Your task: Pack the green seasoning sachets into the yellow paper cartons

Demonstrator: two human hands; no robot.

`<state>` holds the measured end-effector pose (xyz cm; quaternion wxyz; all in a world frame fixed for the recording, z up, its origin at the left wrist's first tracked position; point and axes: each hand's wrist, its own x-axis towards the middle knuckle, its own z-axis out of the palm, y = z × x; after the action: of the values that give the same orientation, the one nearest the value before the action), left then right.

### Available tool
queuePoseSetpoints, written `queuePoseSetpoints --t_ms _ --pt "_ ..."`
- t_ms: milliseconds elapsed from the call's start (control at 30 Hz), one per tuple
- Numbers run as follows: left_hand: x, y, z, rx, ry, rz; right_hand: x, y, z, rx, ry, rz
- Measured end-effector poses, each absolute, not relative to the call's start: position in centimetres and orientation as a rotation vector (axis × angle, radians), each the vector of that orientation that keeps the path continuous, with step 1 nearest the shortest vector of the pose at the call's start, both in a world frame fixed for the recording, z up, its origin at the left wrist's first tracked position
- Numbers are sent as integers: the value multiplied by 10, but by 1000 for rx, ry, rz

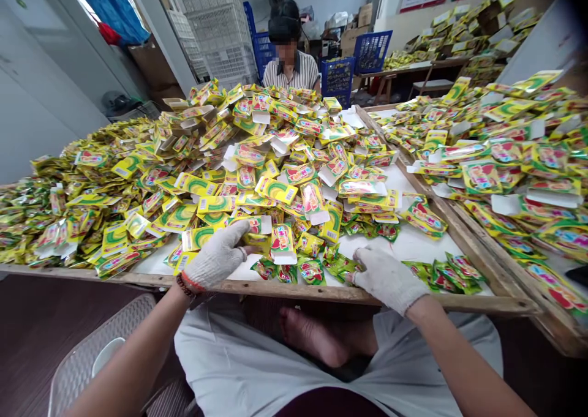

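A big heap of yellow and green cartons and small green sachets covers the white table. My left hand, in a white knit glove, grips the side of a small yellow carton near the front edge, fingers curled round it. My right hand, gloved too, lies on the tabletop with its fingers bent over green sachets. More loose sachets lie between the two hands.
A wooden rim edges the table in front of me. A second table to the right is piled with the same packs. A person sits across the table. Blue and white crates stand behind. A grey plastic chair is at lower left.
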<state>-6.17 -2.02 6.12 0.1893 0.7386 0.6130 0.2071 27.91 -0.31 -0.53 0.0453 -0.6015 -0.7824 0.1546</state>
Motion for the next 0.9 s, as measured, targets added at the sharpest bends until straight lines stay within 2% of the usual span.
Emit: queuePoseSetpoints --t_ms 100,333,500,600,800,900 --pt "-30 -34 57 1588 1433 925 288 -5 -4 -1848 -2413 484" --pt "45 -44 20 972 1165 1035 284 -18 11 -1515 -1986 738" --pt "66 -48 17 1191 1137 1080 262 -22 19 -1264 -1860 1041" --pt "71 -51 24 1310 1127 1064 253 -23 19 -1270 -1859 1004" --pt "73 -54 25 1121 998 863 250 -23 15 -1223 -1902 842" --pt "71 -54 21 1124 987 978 251 -24 14 -1239 -1884 801"
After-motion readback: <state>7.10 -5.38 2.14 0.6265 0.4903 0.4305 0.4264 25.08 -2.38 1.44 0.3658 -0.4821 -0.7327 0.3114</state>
